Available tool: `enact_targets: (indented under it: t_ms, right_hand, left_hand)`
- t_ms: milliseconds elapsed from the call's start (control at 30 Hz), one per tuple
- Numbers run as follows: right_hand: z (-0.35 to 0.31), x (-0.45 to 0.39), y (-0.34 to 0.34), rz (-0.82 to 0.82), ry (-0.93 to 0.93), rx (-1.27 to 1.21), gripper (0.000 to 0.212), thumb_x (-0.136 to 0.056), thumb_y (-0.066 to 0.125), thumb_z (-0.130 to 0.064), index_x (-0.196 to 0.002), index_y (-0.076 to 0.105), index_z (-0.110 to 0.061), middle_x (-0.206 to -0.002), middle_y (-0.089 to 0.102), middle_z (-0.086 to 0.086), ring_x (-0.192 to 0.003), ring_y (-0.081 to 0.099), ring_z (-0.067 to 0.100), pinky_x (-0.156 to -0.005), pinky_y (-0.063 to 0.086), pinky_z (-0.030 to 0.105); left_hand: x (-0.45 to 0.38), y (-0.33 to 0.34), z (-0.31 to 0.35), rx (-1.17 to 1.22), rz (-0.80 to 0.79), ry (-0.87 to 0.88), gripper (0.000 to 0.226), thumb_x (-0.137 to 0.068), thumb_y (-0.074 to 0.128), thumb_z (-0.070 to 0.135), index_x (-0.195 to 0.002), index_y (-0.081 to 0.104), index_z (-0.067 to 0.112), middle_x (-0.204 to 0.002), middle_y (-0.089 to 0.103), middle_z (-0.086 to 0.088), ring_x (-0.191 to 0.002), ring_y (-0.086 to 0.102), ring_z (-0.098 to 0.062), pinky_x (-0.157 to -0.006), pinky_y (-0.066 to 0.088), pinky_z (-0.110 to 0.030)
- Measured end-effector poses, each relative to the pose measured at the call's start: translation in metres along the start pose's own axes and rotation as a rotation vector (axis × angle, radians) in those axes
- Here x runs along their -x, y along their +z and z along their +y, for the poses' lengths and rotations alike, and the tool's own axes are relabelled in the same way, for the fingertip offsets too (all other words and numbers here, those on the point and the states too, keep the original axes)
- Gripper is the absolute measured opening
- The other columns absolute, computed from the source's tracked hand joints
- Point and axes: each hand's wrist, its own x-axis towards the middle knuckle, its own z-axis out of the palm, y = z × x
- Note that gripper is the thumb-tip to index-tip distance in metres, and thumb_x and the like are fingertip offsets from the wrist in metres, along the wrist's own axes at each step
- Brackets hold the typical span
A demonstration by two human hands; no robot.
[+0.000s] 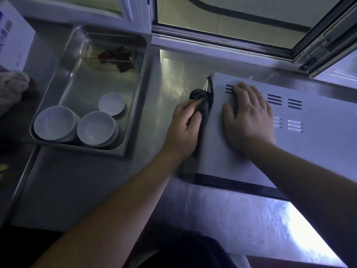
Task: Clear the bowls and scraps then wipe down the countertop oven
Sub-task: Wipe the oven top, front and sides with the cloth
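The left hand point(183, 124) is clutching a dark cloth point(201, 101) against the left side wall of the countertop oven point(313, 144), which is sitting on the bench point(173, 78). The right hand point(249, 117) is lying spread flat on the oven's top, bracing it. The wall's long edge is running toward the person, so the nearer left hand is probably going to wipe along it.

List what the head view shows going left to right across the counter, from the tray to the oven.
Steel tray holding white bowls → left hand gripping a dark cloth at the oven's left edge → right hand flat on the countertop oven.
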Motion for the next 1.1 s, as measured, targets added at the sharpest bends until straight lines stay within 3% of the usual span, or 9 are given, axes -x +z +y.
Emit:
enact_targets:
  t_ms: [133,267,467,567,667,767,933,1100]
  right_hand:
    - [0.0,-0.001,0.002,0.008,0.005,0.002,0.057,-0.1,0.043,-0.045,-0.154,0.041,-0.026,-0.165,0.034,-0.008,-0.155,0.021,0.018,-0.127,0.012,0.038]
    - [0.0,-0.001,0.002,0.005,0.005,-0.004,0.056,-0.1,0.043,-0.045,-0.153,0.041,-0.026,-0.165,0.034,-0.008,-0.155,0.021,0.018,-0.127,0.011,0.037]
    - [0.0,-0.001,0.002,0.009,0.002,-0.001,0.057,-0.1,0.042,-0.045,-0.154,0.04,-0.027,-0.165,0.034,-0.009,-0.155,0.021,0.017,-0.127,0.012,0.038]
    - [0.001,-0.001,0.002,0.006,0.002,0.002,0.057,-0.1,0.042,-0.045,-0.155,0.04,-0.028,-0.165,0.033,-0.009,-0.155,0.02,0.017,-0.127,0.012,0.038]
    - [0.001,-0.001,0.002,0.01,0.003,0.001,0.056,-0.1,0.042,-0.045,-0.154,0.04,-0.028,-0.165,0.033,-0.009,-0.155,0.021,0.017,-0.127,0.013,0.038]
    - [0.001,-0.002,0.003,0.01,0.002,0.006,0.057,-0.1,0.042,-0.045,-0.154,0.041,-0.027,-0.165,0.034,-0.009,-0.155,0.021,0.017,-0.127,0.013,0.038]
    - [0.001,-0.001,0.002,0.006,0.002,0.008,0.057,-0.1,0.042,-0.046,-0.154,0.041,-0.027,-0.165,0.034,-0.009,-0.155,0.021,0.017,-0.127,0.012,0.038]
    - [0.0,0.0,0.001,-0.003,0.004,0.0,0.057,-0.1,0.042,-0.046,-0.154,0.041,-0.026,-0.165,0.034,-0.008,-0.155,0.02,0.017,-0.127,0.013,0.039]
  left_hand:
    - [-0.029,0.009,-0.011,-0.042,0.01,0.037,0.036,-0.105,0.046,0.009,-0.138,0.057,0.003,-0.134,0.05,-0.004,-0.115,0.047,0.018,-0.103,0.028,-0.002]
    - [-0.052,0.015,-0.025,-0.106,-0.022,-0.07,0.036,-0.108,0.042,0.013,-0.14,0.055,0.004,-0.142,0.05,-0.01,-0.12,0.045,0.001,-0.1,0.027,0.001]
    - [-0.064,0.019,-0.069,-0.236,-0.208,-0.333,0.041,-0.109,0.036,0.02,-0.146,0.051,0.011,-0.147,0.045,-0.01,-0.136,0.043,-0.02,-0.105,0.024,-0.015]
    - [-0.057,0.023,-0.096,-0.326,-0.303,-0.465,0.038,-0.108,0.033,0.021,-0.132,0.057,0.003,-0.136,0.051,-0.02,-0.127,0.051,-0.033,-0.106,0.036,-0.032]
    - [-0.046,0.022,-0.111,-0.42,-0.376,-0.574,0.035,-0.107,0.032,0.015,-0.117,0.06,-0.003,-0.125,0.055,-0.03,-0.114,0.055,-0.041,-0.097,0.042,-0.037]
    - [-0.04,0.015,-0.106,-0.446,-0.388,-0.583,0.035,-0.106,0.034,0.014,-0.11,0.062,-0.006,-0.121,0.061,-0.03,-0.112,0.058,-0.043,-0.092,0.045,-0.038]
    - [-0.028,0.002,-0.089,-0.412,-0.452,-0.69,0.039,-0.108,0.036,0.02,-0.125,0.062,-0.003,-0.132,0.061,-0.024,-0.12,0.058,-0.036,-0.094,0.044,-0.033]
    - [-0.022,-0.006,-0.057,-0.341,-0.346,-0.456,0.034,-0.103,0.042,0.026,-0.1,0.07,0.007,-0.104,0.071,-0.015,-0.093,0.063,-0.026,-0.069,0.035,-0.025]
